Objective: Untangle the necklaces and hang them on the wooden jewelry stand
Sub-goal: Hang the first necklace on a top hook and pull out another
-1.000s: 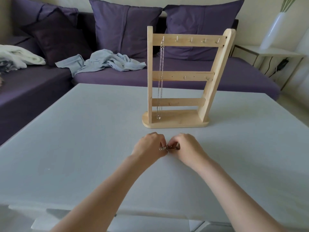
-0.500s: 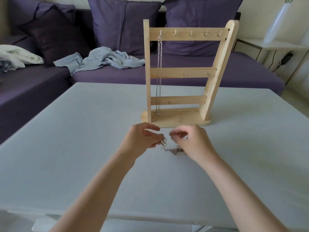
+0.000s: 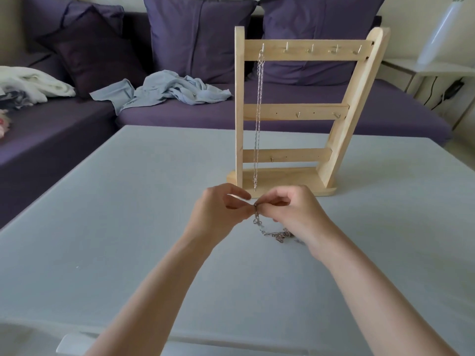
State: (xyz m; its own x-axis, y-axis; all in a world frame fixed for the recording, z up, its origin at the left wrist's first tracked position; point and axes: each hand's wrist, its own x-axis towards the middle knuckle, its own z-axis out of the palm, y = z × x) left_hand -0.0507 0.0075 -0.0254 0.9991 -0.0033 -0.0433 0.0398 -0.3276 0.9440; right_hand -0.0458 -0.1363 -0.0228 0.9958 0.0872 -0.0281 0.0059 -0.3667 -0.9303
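So both forearms come in from the bottom of the frame and meet around the middle, just above the pale table (image 3: 108, 227). Left hand (image 3: 221, 214) and right hand (image 3: 295, 214) are nearly touching, fingertips pinched together on the top end of a silver chain (image 3: 257, 219). Left thumb and forefinger are closed on it, the other left fingers curl loosely above. Right hand is the same deal, thumb and forefinger clamped on the same bit of chain, the rest tucked in.

The chain drops down from that pinch point and ends in a small tangled heap (image 3: 279, 233) lying on the table just under the right hand, a little right of centre. Can't tell how many necklaces are in that clump, it's too fine and knotted.

Right behind the hands, centre-right, is the wooden stand (image 3: 341, 119), upright on its base with three crossbars and little metal hooks. One necklace (image 3: 258, 111) hangs from the leftmost hook on the top bar, running straight down past all three bars, its lower end just above the base.

Beyond the table is a purple sofa (image 3: 180, 116) across the whole upper part of the frame, with big purple cushions (image 3: 198, 34), a crumpled light blue cloth (image 3: 169, 91) on the seat in the upper middle, and a white blanket (image 3: 33, 83) at the upper left edge. Upper right corner has a white side table (image 3: 437, 70) with a white vase (image 3: 442, 29) on it
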